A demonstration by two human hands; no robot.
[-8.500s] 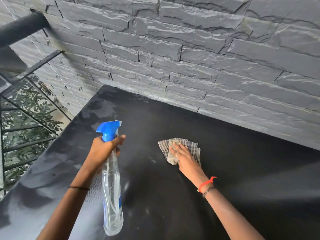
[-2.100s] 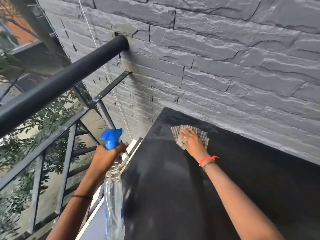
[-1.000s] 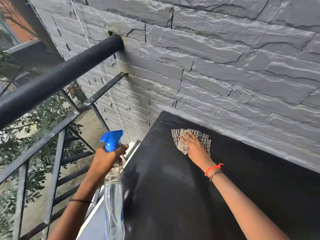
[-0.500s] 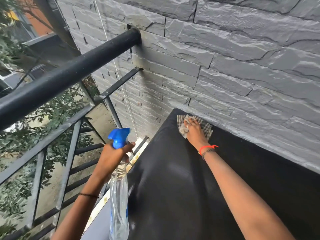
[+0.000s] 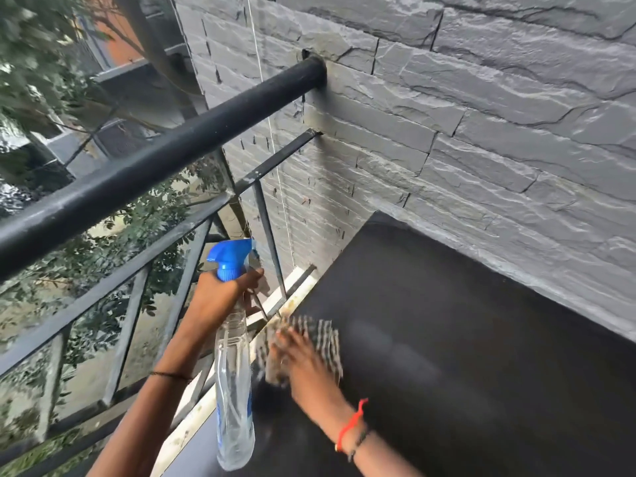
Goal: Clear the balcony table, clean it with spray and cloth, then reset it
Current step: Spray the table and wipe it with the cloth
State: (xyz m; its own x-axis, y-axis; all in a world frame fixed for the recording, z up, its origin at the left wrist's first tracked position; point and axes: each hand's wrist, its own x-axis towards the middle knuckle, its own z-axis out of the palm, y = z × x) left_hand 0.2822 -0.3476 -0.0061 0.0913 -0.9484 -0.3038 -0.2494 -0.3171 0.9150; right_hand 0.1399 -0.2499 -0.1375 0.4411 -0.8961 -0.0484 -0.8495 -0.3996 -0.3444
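Note:
The black balcony table (image 5: pixel 447 339) fills the lower right, its far edge against the stone wall. A checked cloth (image 5: pixel 321 339) lies at the table's left edge, blurred by motion. My right hand (image 5: pixel 303 363) presses flat on the cloth with its fingers spread. My left hand (image 5: pixel 220 297) grips the neck of a clear spray bottle (image 5: pixel 234 390) with a blue trigger head, held upright over the table's left edge, beside the cloth.
A thick black railing bar (image 5: pixel 165 156) runs from the left into the grey stone wall (image 5: pixel 481 132). Thinner railing bars (image 5: pixel 192 256) stand just left of the table. Trees and buildings lie beyond the railing.
My right hand has dragged the cloth from the table's far left corner back toward me along the left edge. The bottle stays in my left hand.

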